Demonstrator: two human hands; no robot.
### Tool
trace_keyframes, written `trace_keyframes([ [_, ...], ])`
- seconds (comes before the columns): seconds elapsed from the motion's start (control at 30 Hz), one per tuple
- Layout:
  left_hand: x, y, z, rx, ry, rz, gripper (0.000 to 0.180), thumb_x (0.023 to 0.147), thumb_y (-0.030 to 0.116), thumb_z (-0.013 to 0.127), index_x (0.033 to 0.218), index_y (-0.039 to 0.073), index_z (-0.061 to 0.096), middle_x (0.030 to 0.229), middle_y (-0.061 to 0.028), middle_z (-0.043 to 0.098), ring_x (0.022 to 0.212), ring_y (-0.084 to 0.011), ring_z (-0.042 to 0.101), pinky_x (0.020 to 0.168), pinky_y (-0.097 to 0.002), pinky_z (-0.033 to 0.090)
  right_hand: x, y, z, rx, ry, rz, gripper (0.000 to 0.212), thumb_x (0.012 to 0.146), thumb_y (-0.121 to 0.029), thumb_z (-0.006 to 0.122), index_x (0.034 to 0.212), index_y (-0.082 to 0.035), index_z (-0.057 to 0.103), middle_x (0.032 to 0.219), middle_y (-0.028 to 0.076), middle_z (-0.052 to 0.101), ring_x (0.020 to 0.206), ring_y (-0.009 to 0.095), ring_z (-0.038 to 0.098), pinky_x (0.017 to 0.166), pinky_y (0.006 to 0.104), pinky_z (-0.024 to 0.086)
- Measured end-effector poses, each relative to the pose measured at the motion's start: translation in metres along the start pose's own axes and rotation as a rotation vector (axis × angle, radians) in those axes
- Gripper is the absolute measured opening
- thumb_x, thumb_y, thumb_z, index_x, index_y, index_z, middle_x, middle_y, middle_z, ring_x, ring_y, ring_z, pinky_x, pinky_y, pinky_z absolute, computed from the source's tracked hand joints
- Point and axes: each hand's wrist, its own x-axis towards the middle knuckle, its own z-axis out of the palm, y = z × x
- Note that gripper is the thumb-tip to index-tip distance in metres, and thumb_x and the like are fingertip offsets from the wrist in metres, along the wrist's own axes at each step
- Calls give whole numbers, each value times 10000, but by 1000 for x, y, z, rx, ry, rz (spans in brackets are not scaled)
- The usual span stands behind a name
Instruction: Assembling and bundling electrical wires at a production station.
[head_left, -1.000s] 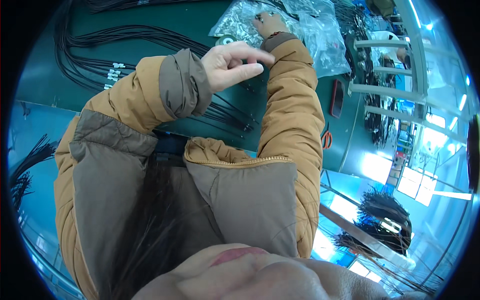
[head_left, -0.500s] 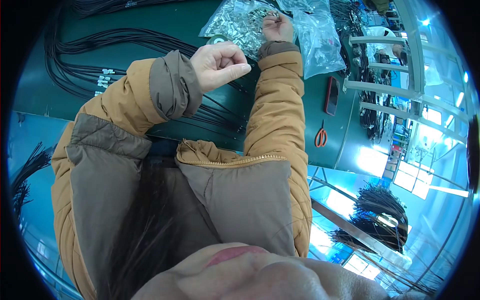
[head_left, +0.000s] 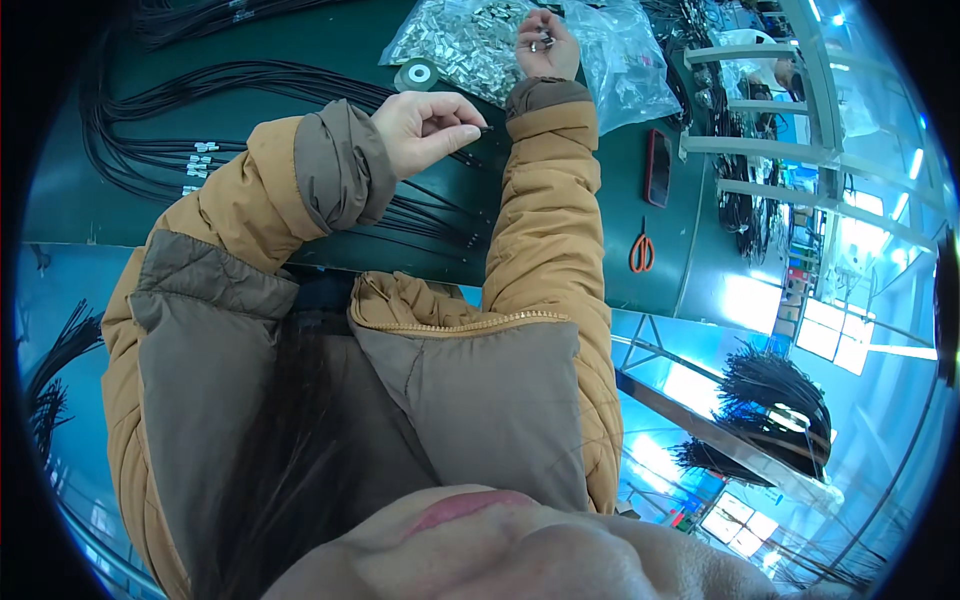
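My left hand (head_left: 425,132) is closed in a pinch over the green table, with a short dark tip, apparently the end of a black cable (head_left: 487,129), sticking out between thumb and forefinger. Farther off, my right hand (head_left: 549,48) is curled, palm up, around small silvery metal pieces (head_left: 542,43). It is beside a clear bag heaped with many more silvery metal pieces (head_left: 470,45). Long black cables (head_left: 250,72) run in bundles across the table, passing under my left forearm; some carry silvery pieces (head_left: 203,160) on them.
A roll of green tape (head_left: 416,74) lies near the metal pieces. Another clear plastic bag (head_left: 632,75) is right of my right hand. A phone (head_left: 657,168) and orange-handled scissors (head_left: 642,250) lie at the right. Beyond stand pale rack bars (head_left: 760,150) with hanging black cables.
My right hand has come back a little from the heap and turned, now showing metal pieces in its fingers. My left fingers have closed, with a dark tip showing between them.
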Motion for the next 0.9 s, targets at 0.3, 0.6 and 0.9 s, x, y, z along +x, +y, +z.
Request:
trace_keyframes([
  [0.3, -11, 1, -10, 53, 64, -49, 187, 990, 189, 690, 1088, 38, 743, 832, 3, 693, 744, -49, 597, 705, -247, 509, -10, 71, 76, -2402, 37, -231, 650, 882, -569, 706, 1254, -37, 662, 1112, 262, 731, 1117, 448, 675, 977, 505, 519],
  [0.6, 5, 5, 5, 51, 22, 74, 173, 986, 190, 692, 1082, 57, 748, 835, -19, 711, 751, -77, 629, 716, -266, 530, 12, -18, 29, -1069, 171, -131, 434, 1020, -372, 609, 1204, 20, 615, 1096, 223, 710, 1008, 364, 718, 730, 412, 600],
  [0.9, 3, 5, 5, 66, 25, 34, 176, 987, 194, 691, 1078, 56, 749, 833, -17, 710, 751, -79, 631, 716, -264, 531, -8, -7, 22, 145, 77, 68, 243, 1055, -233, 570, 1107, 0, 610, 960, 120, 662, 780, 219, 651, 680, 330, 598],
])
